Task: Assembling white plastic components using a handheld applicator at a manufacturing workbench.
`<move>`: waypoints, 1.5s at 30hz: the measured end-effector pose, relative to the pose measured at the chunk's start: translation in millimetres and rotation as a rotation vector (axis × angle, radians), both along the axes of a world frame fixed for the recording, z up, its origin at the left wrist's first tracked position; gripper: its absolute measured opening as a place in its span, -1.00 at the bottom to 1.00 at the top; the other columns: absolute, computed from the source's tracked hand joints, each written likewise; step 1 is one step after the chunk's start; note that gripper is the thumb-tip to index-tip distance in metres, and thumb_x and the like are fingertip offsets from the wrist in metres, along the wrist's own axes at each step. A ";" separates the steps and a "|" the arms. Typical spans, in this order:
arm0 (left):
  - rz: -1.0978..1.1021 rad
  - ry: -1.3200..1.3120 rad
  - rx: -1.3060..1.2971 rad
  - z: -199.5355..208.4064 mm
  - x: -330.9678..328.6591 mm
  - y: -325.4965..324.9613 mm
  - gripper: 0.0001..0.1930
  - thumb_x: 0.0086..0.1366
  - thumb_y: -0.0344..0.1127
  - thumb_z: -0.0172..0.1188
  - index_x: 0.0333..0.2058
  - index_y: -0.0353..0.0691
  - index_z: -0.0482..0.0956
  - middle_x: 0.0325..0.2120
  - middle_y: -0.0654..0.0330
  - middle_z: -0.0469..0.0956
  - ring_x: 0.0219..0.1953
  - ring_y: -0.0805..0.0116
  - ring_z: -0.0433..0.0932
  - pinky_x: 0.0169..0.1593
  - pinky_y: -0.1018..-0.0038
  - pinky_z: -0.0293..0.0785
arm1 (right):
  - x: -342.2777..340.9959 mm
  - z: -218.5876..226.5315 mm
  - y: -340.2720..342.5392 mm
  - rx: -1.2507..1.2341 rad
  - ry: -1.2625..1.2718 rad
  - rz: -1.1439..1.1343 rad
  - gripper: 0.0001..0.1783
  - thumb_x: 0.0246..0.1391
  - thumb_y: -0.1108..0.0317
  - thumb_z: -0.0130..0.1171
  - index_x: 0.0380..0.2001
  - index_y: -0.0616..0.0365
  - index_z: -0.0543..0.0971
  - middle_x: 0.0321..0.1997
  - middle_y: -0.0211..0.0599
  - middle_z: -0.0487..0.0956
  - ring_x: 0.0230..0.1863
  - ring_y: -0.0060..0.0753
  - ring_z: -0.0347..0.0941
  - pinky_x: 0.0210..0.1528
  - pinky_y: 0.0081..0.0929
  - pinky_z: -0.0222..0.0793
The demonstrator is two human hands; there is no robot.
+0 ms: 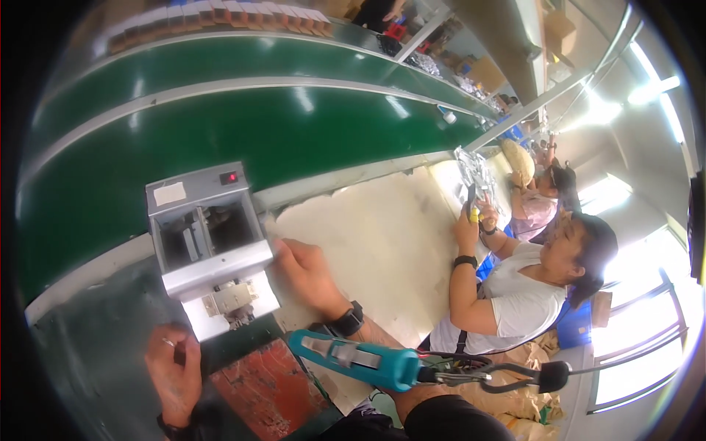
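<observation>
A grey metal box machine (209, 253) with two open bins on top and a small red-lit display stands in front of me. A small metal mechanism (234, 298) sits on its white front ledge. My left hand (175, 367) is just left of and nearer than this ledge, fingers curled in, with a tiny pale piece at the fingertips too small to name. My right hand (309, 279) is at the machine's right side, thumb toward it; its fingers are partly hidden and blurred. A teal electric screwdriver (357, 359) hangs on a cable across my right forearm.
A red, worn mat (268, 389) lies on the bench near me. Beyond runs a green conveyor belt (294, 125), with a row of boxes (220, 15) on the far side. At right a co-worker (507, 294) handles a black and yellow item beside silvery packets (478, 173).
</observation>
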State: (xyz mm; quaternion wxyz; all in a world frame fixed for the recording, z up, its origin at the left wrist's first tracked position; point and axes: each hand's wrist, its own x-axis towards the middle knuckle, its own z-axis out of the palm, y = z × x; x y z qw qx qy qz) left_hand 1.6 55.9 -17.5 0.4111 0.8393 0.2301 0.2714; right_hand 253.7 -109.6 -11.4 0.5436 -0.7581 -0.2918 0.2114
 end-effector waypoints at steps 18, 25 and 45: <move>-0.066 0.043 -0.054 16.7 9.7 0.1 -0.93 0.21 -0.57 0.13 -0.39 -0.37 0.41 -0.44 -0.03 0.45 -0.35 -0.08 0.44 -0.22 0.20 0.37 | 0.5 9.2 -0.4 -0.042 -0.016 -0.022 -0.48 0.56 0.11 -0.04 -0.40 0.28 0.59 -0.48 -0.29 0.61 -0.40 -0.45 0.49 -0.22 -0.41 0.43; -0.063 0.050 -0.056 19.8 10.7 -0.6 -0.95 0.21 -0.57 0.12 -0.38 -0.38 0.42 -0.43 -0.04 0.45 -0.35 -0.09 0.44 -0.22 0.20 0.37 | 3.4 5.7 -2.9 -0.025 -0.061 0.015 -0.56 0.55 0.19 -0.04 -0.31 0.32 0.60 -0.41 -0.30 0.60 -0.34 -0.51 0.44 -0.20 -0.44 0.41; -0.074 0.074 -0.073 17.0 11.0 0.8 -0.92 0.22 -0.57 0.14 -0.38 -0.37 0.40 -0.40 -0.02 0.46 -0.34 -0.04 0.44 -0.20 0.23 0.38 | 4.3 3.7 -1.9 -0.043 -0.086 -0.005 -0.53 0.53 0.17 0.00 -0.41 0.28 0.61 -0.48 -0.24 0.60 -0.44 -0.37 0.48 -0.30 -0.37 0.38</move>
